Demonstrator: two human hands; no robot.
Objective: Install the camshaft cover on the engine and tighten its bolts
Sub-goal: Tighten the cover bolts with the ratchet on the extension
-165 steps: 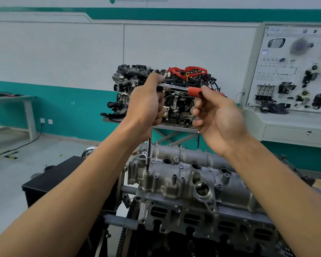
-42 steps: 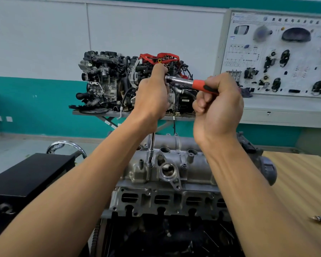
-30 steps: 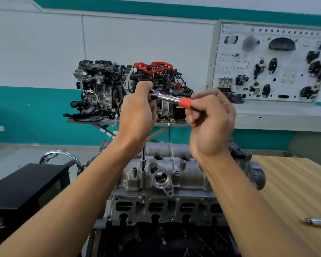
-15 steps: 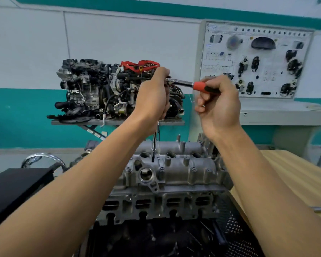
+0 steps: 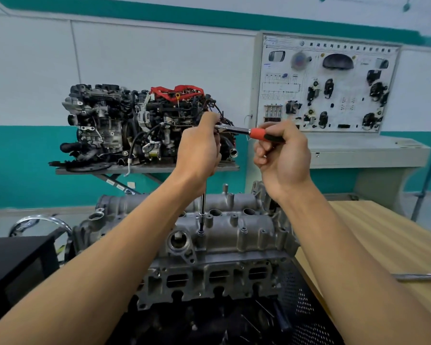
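The grey aluminium camshaft cover (image 5: 246, 235) sits on top of the engine (image 5: 209, 277) in front of me. A ratchet wrench (image 5: 237, 129) with a red and black handle is held level above it. A long steel extension (image 5: 202, 210) drops from the ratchet head onto a bolt (image 5: 201, 231) near the cover's round port. My left hand (image 5: 199, 150) grips the ratchet head and the top of the extension. My right hand (image 5: 281, 158) grips the red and black handle; the handle's end is hidden in my fist.
A wooden table (image 5: 388, 240) stands at the right with a steel bar (image 5: 421, 277) lying on it. A black box (image 5: 13, 262) is at the left. Behind, a display engine (image 5: 139, 123) rests on a stand, and a training panel (image 5: 329, 85) stands against the wall.
The extension has moved from a bolt at the cover's left end to one beside the round port. My view has swung left around the engine. Both hands have kept their hold on the ratchet.
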